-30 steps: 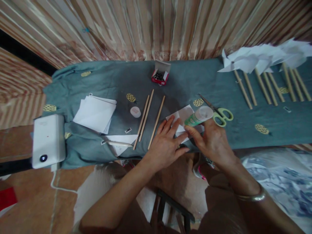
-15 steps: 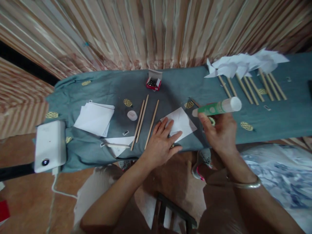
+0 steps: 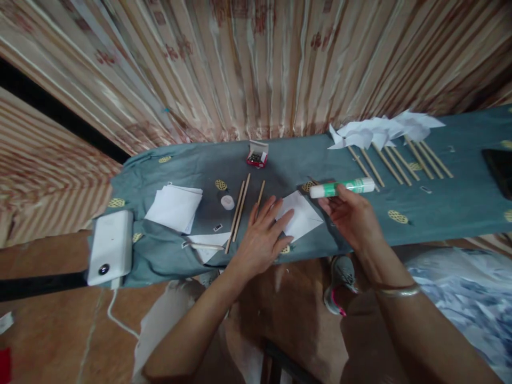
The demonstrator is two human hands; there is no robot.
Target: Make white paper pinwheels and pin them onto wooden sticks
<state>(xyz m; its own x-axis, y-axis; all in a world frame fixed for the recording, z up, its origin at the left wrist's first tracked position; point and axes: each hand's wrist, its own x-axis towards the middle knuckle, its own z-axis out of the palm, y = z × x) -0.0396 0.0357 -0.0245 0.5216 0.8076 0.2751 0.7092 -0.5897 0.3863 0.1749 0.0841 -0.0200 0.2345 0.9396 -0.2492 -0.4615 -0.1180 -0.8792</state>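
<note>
My left hand (image 3: 262,234) lies flat, fingers spread, on the left part of a white paper square (image 3: 302,216). Faint crease lines show on that paper. In my right hand (image 3: 352,213) is a green and white glue stick (image 3: 330,189), held sideways above the right corner of the paper. A round white cap (image 3: 228,202) stands on the cloth left of my left hand. Wooden sticks (image 3: 240,213) lie between the cap and my left hand; one is partly hidden by its fingers.
A small red box (image 3: 257,156) of metal pieces stands open at the back. White paper pinwheels (image 3: 372,133) on sticks lie at the back right. A paper stack (image 3: 176,208) lies at left, near a white device (image 3: 111,248) with a cable. A dark object (image 3: 498,170) is at far right.
My right hand has brought the glue stick lower and turned it nearly level, closer to the paper. My left hand stays on the paper. The whole view has shifted slightly.
</note>
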